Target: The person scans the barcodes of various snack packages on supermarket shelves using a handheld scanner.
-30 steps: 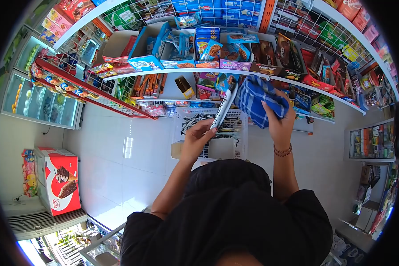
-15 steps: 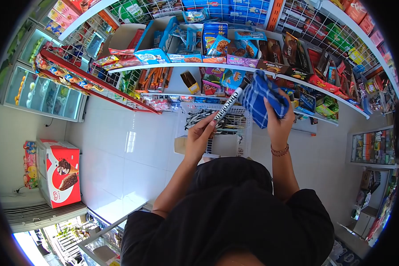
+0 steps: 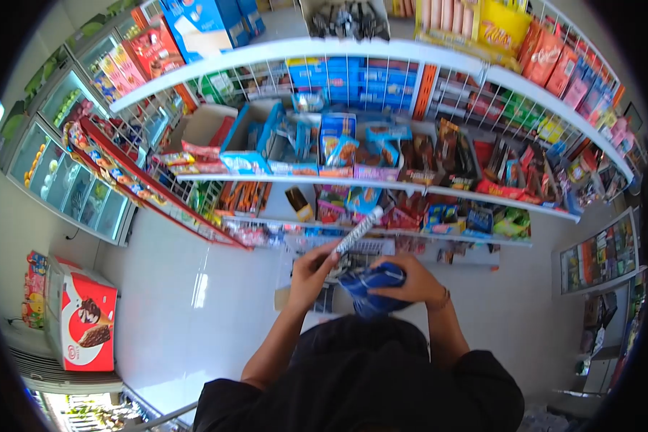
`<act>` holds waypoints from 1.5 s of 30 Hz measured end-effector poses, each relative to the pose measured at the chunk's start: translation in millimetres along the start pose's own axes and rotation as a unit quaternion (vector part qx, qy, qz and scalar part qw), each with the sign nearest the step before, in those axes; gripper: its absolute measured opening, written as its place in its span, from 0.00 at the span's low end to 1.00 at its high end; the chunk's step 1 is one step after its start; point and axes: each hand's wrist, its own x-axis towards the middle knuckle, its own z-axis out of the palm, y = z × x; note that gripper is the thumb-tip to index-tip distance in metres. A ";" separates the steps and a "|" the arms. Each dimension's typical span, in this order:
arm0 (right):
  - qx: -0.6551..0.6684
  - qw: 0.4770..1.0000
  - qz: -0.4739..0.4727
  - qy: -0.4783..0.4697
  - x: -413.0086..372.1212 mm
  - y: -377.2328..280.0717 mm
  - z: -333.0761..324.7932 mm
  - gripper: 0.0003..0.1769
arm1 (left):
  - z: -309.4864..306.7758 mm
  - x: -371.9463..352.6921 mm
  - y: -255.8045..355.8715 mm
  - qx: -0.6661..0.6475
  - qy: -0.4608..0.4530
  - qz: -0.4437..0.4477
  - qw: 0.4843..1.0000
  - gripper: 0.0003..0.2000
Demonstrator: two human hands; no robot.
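A slim white stick with dark lettering, apparently a Chocolatos wafer roll, slants up and away from my left hand, whose fingers close round its near end. My right hand grips a bunched blue checked cloth close to my body, just below and right of the stick. Beneath both hands stands a white plastic basket on the floor. Similar wrapped sticks lie in it, though my hands and the cloth hide much of them.
Ahead, a shelf bears several snack boxes, with an upper shelf above it. A red-edged rack is at left, near glass-door fridges. A red and white ice cream freezer stands lower left.
My right hand has brought the cloth down from beside the shelf toward my body, below the stick. My left hand still holds the stick. The view has tilted up, showing the upper shelf.
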 end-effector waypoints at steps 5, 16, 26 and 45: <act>0.156 0.971 -0.037 0.175 6.2 -6.5 -28.4 0.17 | -10.1 13.4 25.8 0.003 -0.111 0.002 0.994 0.11; 0.113 0.989 -0.011 0.097 13.2 -38.7 -45.6 0.22 | -40.7 42.6 66.6 0.040 -0.229 0.008 0.973 0.13; 0.118 0.975 0.007 0.186 22.1 -59.1 -51.2 0.30 | -62.9 61.0 90.5 -0.013 -0.235 0.032 0.971 0.10; -0.060 0.903 -0.191 0.380 41.0 -109.3 -62.4 0.12 | -38.8 134.8 168.5 -0.105 -0.346 0.087 0.928 0.19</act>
